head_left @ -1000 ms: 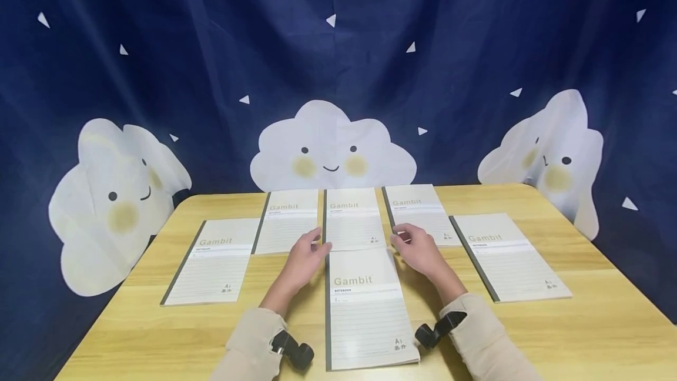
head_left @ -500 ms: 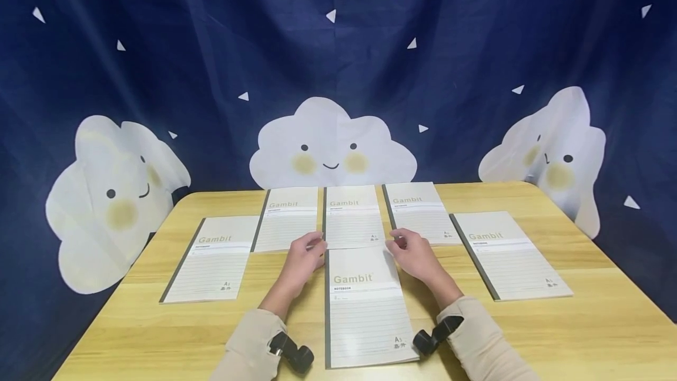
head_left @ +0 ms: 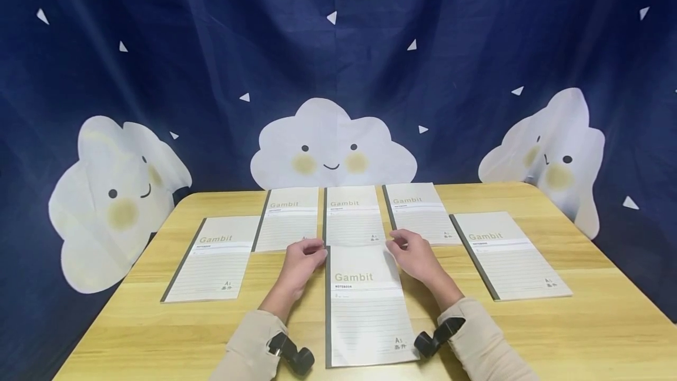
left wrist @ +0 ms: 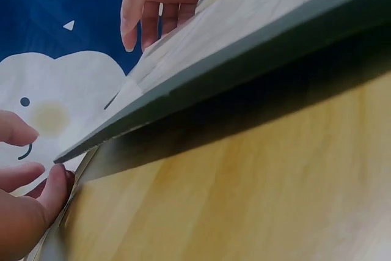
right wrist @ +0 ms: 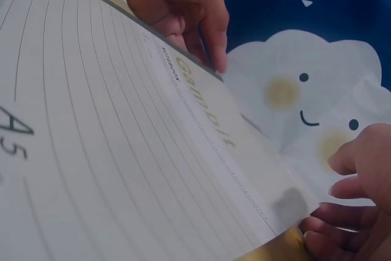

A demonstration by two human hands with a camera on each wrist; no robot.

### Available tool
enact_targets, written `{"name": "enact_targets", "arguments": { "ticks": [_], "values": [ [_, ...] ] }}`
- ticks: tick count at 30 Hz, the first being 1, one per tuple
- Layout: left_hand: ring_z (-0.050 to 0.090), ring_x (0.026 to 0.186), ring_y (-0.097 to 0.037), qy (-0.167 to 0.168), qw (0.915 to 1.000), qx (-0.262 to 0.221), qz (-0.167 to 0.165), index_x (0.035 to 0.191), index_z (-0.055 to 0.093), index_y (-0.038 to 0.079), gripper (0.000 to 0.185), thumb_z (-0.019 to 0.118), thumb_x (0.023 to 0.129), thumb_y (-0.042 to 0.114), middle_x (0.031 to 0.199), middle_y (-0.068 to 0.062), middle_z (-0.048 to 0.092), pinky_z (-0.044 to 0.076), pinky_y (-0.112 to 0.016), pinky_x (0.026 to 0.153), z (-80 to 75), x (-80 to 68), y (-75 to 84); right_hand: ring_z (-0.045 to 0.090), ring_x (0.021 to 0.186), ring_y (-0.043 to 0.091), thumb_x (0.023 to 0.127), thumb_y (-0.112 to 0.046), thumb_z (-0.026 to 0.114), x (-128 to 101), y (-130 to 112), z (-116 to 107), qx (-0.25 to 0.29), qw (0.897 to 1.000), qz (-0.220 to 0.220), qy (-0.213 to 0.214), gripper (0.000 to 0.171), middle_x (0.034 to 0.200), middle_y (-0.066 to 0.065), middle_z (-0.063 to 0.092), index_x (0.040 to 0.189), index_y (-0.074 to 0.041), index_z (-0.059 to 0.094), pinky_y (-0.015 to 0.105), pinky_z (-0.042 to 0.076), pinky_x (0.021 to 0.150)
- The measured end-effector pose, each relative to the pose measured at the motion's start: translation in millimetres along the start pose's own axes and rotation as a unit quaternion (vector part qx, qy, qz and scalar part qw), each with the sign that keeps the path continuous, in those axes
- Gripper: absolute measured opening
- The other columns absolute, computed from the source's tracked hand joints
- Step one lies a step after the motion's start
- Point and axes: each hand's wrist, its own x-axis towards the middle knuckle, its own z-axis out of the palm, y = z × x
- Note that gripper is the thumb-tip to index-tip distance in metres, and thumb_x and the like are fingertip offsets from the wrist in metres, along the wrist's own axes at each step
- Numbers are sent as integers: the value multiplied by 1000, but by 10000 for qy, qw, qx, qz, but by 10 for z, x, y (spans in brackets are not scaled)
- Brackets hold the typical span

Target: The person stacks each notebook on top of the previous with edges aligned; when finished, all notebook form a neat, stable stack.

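Observation:
Nearest me lies a white lined notebook [head_left: 367,316] with a dark spine and "Gambit" lettering. My left hand [head_left: 300,266] holds its far left corner; in the left wrist view the thumb [left wrist: 54,195] meets that corner from below. At the far right corner my right hand [head_left: 419,257] has its curled fingertips on the edge. Some of those fingers lie under the corner in the right wrist view, while the index finger stays above the cover. A dark shadow lies under the notebook's spine [left wrist: 208,68]. Its far edge borders the middle back notebook [head_left: 353,216].
Two more notebooks stand in the back row, at left [head_left: 288,222] and right [head_left: 420,216]. Another notebook [head_left: 211,260] lies at far left, and one [head_left: 508,257] at far right. A blue curtain [head_left: 449,63] with clouds hangs behind the wooden table [head_left: 132,334].
Both hands have come from slightly beyond the near notebook's far corners onto them, with fingers curling in. The notebook's far edge has shifted slightly upward in view. The other notebooks have stayed put.

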Motion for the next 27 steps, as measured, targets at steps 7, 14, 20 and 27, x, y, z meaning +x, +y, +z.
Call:
{"name": "enact_targets", "arguments": {
  "ticks": [7,14,20,27],
  "values": [
    [54,103,-25,152,9999,36,-30,102,66,-8,24,65,79,-1,111,-19,59,51,-30,85,13,-24,-4,65,95,27,91,-19,57,-2,-5,0,43,10000,0,34,34,101,11,66,120,-1,61,41,52,84],
    [58,94,-22,-187,9998,-24,-42,110,61,-9,31,65,80,-2,108,-20,58,54,-29,82,6,-53,18,64,93,26,90,-18,57,-24,-21,-10,80,9999,-24,78,34,101,13,67,119,0,62,41,52,83],
    [62,81,-18,-557,9979,-261,-198,121,54,-9,41,65,81,-3,107,-20,57,57,-30,73,6,-81,57,64,90,27,89,-16,57,-44,-6,-25,105,9998,-113,141,33,101,14,67,117,2,62,41,52,82],
    [64,74,-16,-849,9956,-367,-122,130,48,-6,53,64,79,-6,100,-16,61,58,-34,69,0,-87,50,64,93,25,91,-17,57,-23,13,-48,171,9998,48,2,34,106,13,66,120,0,61,38,52,83]
  ]
}}
